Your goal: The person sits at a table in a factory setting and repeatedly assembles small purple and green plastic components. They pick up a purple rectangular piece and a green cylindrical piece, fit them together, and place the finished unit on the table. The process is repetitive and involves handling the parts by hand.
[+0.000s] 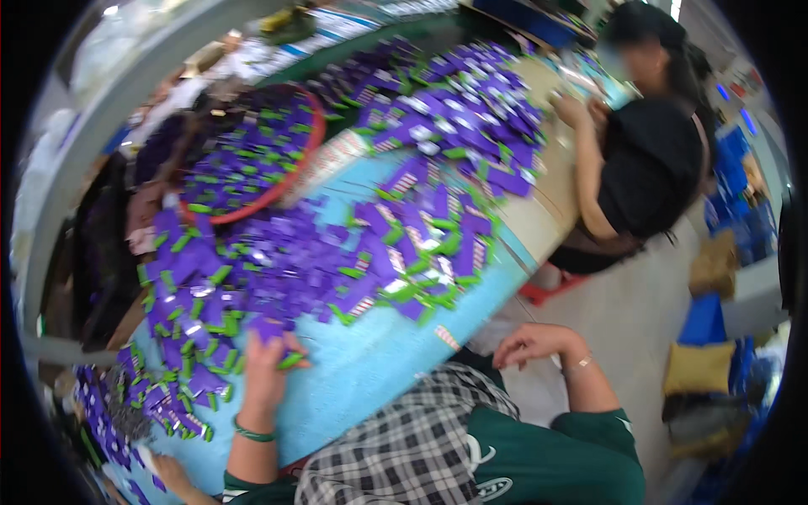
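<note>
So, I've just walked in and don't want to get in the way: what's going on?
The person's left hand holds a purple piece at the edge of a heap on the blue table. The right hand is off the table, with nothing visible in its grip. More pieces lie in the red basket. A co-worker in black is at the right; another hand shows at lower left.

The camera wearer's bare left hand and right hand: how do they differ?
The left hand holds a flat purple piece; the right hand looks empty. The left hand is over the blue tabletop, the right hand past its near edge. The left hand has a green wristband, the right hand a thin bracelet. Both emerge from dark green sleeves.
</note>
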